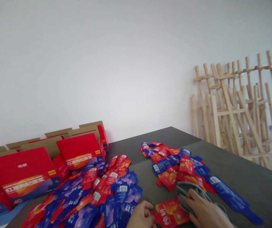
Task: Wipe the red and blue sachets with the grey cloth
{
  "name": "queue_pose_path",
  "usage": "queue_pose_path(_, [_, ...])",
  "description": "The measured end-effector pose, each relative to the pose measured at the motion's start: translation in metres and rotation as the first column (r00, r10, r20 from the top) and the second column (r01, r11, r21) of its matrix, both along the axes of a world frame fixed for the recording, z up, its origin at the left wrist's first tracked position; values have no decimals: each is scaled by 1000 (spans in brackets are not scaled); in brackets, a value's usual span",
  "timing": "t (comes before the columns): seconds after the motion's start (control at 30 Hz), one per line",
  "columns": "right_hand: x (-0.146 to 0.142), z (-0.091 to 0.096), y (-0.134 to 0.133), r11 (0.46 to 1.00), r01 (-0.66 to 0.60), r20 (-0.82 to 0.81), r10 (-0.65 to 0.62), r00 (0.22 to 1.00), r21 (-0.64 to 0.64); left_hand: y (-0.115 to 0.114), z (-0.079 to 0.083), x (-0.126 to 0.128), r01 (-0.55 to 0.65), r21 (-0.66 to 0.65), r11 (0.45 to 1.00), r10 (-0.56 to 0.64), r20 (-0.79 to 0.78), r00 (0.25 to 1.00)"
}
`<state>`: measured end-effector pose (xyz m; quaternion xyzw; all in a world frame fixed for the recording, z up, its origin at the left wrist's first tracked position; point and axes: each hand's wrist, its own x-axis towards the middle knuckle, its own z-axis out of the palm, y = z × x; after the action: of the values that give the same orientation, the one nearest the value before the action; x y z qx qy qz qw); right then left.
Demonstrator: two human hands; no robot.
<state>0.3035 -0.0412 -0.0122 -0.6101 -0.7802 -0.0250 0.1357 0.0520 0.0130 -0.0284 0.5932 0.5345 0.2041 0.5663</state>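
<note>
A red pouch with orange fruit printed on it (170, 212) lies on the dark table in front of me. My left hand (141, 216) has its fingers curled in, pinching the left end of this pouch. In my right hand (203, 207) is a bunched grey cloth (185, 191), which rests against the pouch's right end. Just left of my left hand spreads a large heap of red and blue pouches (124, 188). Beyond my right hand lies a second, looser pile of the same pouches (168, 177). A long blue pouch (231, 194) sits right of that pile.
Open red cartons with brown inner flaps (79, 148) stand in a row at the left, against the white wall (126, 79). The dark table (221, 155) runs back to a corner near the wall. Several wooden easels (231, 110) lean together beyond its right edge.
</note>
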Motion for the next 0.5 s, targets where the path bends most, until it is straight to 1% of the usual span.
queue_pose_path(0.1, [-35,12,0,994,-111,9,111,994,-3,3,-7,-2,-26,-43,999,26,5,1000])
queue_pose_path(0.17, [-54,18,0,983,-182,3,182,983,-36,2,-9,-4,2,-49,999,1,64,998])
queue_pose_path(0.23, [-63,21,3,981,-180,-11,179,984,-66,1,-9,-5,22,-32,999,-18,123,992])
queue_pose_path(0.3, [-57,22,6,989,-125,-19,124,992,-82,1,-9,-5,21,-30,999,-18,126,992])
queue_pose_path(0.4, [-32,16,12,995,-41,-17,39,999,-96,1,-5,-3,20,-43,999,-17,78,997])
queue_pose_path(0.5, [-7,7,14,995,40,1,-40,999,-87,0,0,0,1,-46,999,1,48,999])
